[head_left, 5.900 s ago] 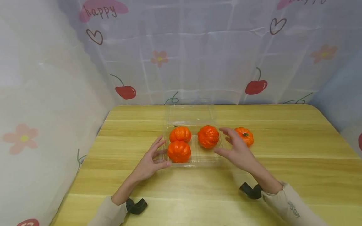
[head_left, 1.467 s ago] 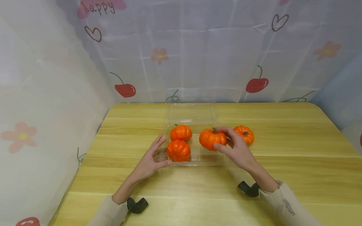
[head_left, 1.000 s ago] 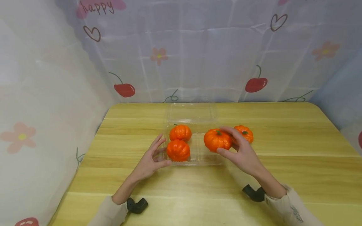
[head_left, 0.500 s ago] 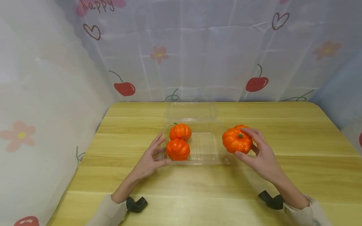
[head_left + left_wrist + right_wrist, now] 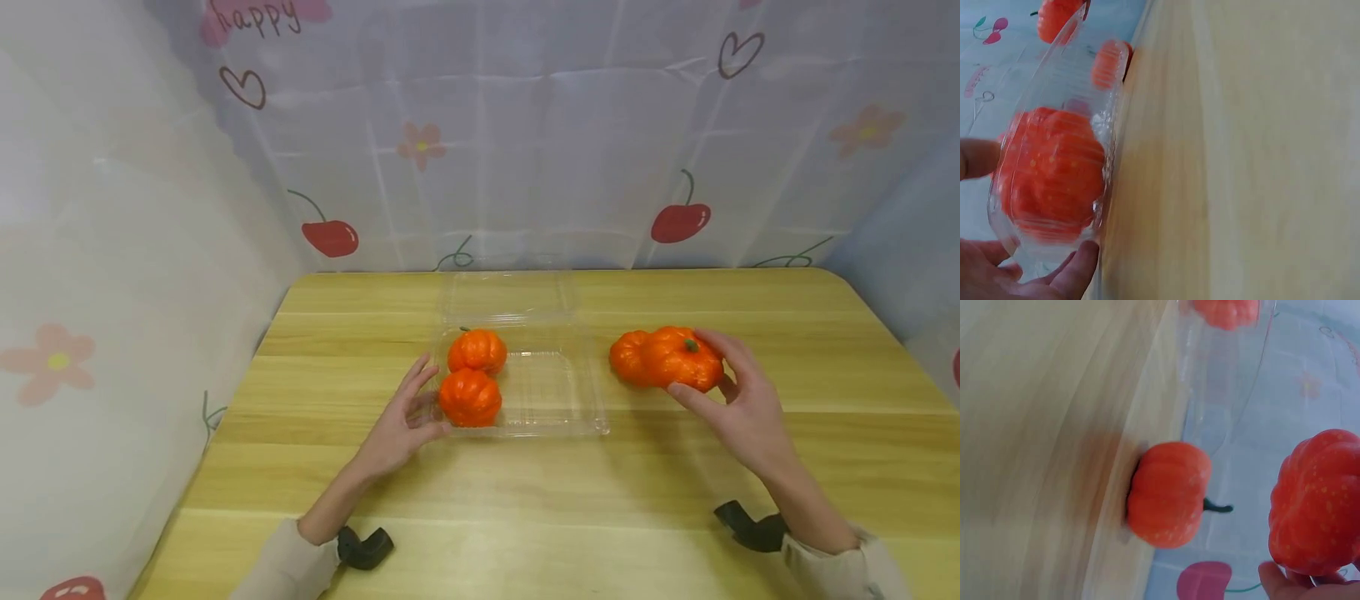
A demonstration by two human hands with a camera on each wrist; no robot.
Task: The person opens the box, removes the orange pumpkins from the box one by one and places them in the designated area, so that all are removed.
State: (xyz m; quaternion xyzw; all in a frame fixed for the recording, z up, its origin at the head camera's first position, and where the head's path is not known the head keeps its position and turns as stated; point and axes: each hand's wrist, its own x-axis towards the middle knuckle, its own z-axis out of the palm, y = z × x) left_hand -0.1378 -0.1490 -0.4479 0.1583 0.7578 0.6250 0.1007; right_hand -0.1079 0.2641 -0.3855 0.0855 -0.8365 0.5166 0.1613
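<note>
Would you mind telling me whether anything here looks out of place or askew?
Nothing looks damaged or spilled. The clear tray is half filled: two pumpkins sit on its left side and its right side is bare. A third pumpkin lies out on the table, and the right hand holds a fourth beside it.

Cream long sleeves [image 5: 288,567], black wrist mounts [image 5: 363,547], bare hands [image 5: 397,429].

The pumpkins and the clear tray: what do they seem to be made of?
The pumpkins look like painted foam or plastic: glossy, uniformly bright orange, with pale specks, as on the one the right hand holds. The tray looks like thin clear plastic: see-through, with glinting moulded edges, steadied by the left hand.
</note>
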